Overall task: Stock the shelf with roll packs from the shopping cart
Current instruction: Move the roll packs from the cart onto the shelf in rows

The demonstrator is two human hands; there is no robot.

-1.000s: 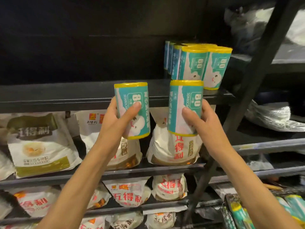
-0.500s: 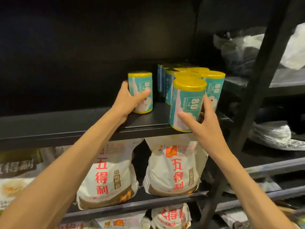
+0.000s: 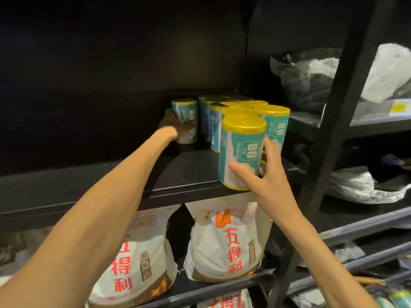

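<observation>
Deep in shadow, left hand [image 3: 172,124] fingers grip one roll pack [image 3: 185,121], right hand [image 3: 265,174] another [image 3: 241,152]

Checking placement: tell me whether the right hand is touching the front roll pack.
Touching. The head view shows the right hand with its thumb pressed on the front roll pack.

Both arms reach forward and up. Left hand [image 3: 172,125] far out, fingers wrapped round a roll pack [image 3: 185,121]. Right hand [image 3: 264,172] nearer, thumb and fingers gripping another pack [image 3: 241,152].
</observation>
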